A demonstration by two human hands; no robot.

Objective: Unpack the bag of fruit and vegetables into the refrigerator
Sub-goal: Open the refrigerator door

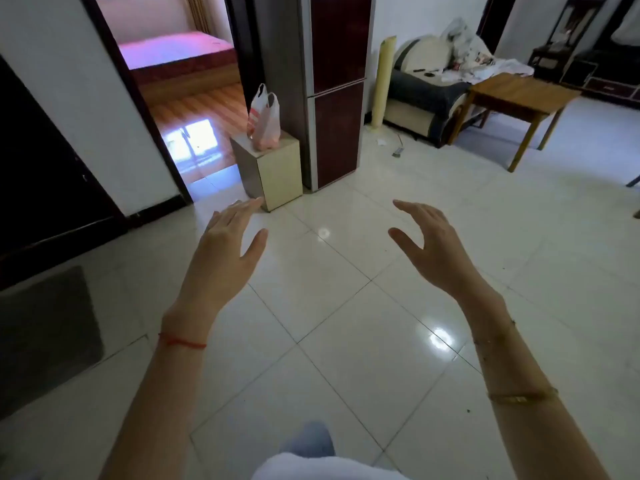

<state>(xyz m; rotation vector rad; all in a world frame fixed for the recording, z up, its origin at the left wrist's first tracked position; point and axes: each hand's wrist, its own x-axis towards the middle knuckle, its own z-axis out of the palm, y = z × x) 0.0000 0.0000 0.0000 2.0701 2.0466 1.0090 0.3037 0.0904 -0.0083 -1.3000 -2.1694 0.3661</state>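
A thin pinkish plastic bag (264,121) with round fruit showing at its bottom stands on a small cream cabinet (273,166), just left of the refrigerator (337,88). The refrigerator is tall, dark red with silver edges, and both its doors are closed. My left hand (225,251) and my right hand (433,244) are stretched out in front of me over the floor, fingers spread, holding nothing. Both hands are well short of the bag and the refrigerator.
Glossy white floor tiles (329,306) lie between me and the refrigerator. An open doorway (187,109) to a bedroom is at the left. A sofa (426,95) and a wooden table (519,95) stand at the right. A grey mat (45,337) lies at lower left.
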